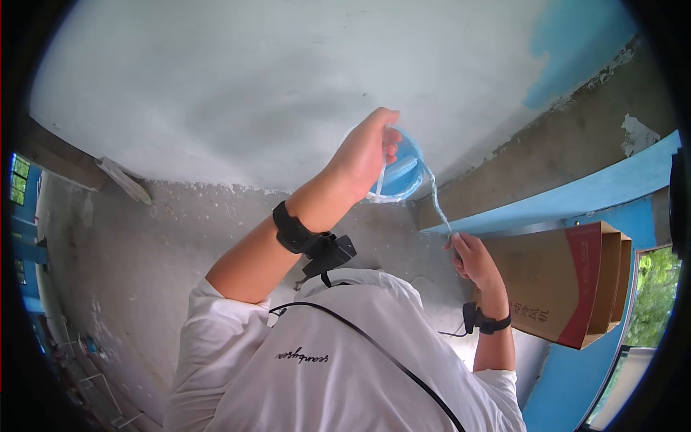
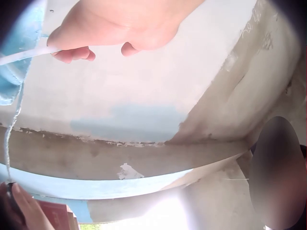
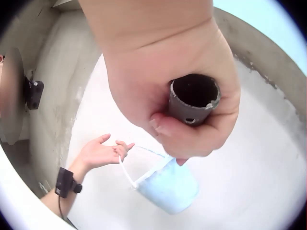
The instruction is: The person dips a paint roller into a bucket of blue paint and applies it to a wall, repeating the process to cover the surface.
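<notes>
The left hand [image 1: 363,155] is lifted high, close to the white wall [image 1: 252,86]. The arm is bent at the elbow and the wrist tips forward. Its fingers [image 2: 72,53] are curled round the thin white handle [image 3: 127,173] of a small blue bucket [image 1: 402,173]. The bucket hangs just under that hand, up near the wall. I think it is held by the handle so that it can swing free and nothing but the fingers touches it.

A thin pale string [image 1: 437,201] runs from the right side of the bucket down to the right hand [image 1: 471,259]. It looks pulled fairly straight, so the two hands seem to be held apart to stretch it.

The right hand is lower and nearer to the body, with the arm bent up. Its fingers [image 3: 192,139] are wrapped tight round a short dark tube [image 3: 194,98], whose open end shows. I cannot tell if the string is pinched by that hand or tied to the tube.

Just right of this hand stand brown cardboard boxes [image 1: 561,288], under a blue painted beam [image 1: 576,196].
</notes>
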The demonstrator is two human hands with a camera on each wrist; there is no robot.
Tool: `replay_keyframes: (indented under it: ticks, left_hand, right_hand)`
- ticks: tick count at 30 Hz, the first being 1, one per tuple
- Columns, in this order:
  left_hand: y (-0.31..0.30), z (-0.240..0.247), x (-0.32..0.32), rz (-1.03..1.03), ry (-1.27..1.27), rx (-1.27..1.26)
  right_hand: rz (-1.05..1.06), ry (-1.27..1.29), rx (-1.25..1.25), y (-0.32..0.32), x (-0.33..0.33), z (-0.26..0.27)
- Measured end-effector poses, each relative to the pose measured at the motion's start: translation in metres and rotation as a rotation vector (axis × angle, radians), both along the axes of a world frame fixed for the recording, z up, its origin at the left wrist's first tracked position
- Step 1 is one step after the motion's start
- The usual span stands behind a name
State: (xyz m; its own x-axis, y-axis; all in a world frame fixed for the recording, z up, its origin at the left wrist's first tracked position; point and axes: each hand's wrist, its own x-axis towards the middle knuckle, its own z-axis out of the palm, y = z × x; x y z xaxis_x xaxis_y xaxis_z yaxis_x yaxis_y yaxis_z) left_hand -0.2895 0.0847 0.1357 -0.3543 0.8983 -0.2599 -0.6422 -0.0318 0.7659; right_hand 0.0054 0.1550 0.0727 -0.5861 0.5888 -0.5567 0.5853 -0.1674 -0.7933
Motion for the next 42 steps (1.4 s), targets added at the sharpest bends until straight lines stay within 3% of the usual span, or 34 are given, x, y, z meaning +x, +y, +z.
replay_keyframes:
  ticks: [13, 15, 18, 26, 31, 35, 42]
  left_hand:
    - [0.015, 0.004, 0.010, -0.032, -0.144, 0.042]
    - [0.018, 0.001, 0.015, 0.027, -0.181, 0.055]
    - [0.025, -0.005, 0.017, 0.046, -0.194, 0.069]
    - [0.040, -0.013, 0.030, 0.120, -0.169, 0.090]
    - [0.042, -0.011, 0.033, 0.154, -0.158, 0.062]
    - [0.037, -0.017, 0.031, 0.173, -0.162, 0.034]
    - [0.015, -0.034, 0.017, 0.179, -0.177, -0.015]
  right_hand:
    - [-0.093, 0.089, 0.071, 0.010, 0.032, -0.006]
    - [-0.100, 0.170, -0.065, 0.017, 0.045, -0.007]
    - [-0.152, 0.284, -0.055, 0.028, 0.058, -0.012]
    - [-0.377, 0.598, 0.159, 0.121, 0.047, 0.004]
    - [-0.389, 0.674, 0.318, 0.180, 0.008, 0.059]
    - [-0.387, 0.741, 0.374, 0.208, -0.022, 0.071]
    - [-0.406, 0.604, 0.266, 0.232, -0.019, -0.035]
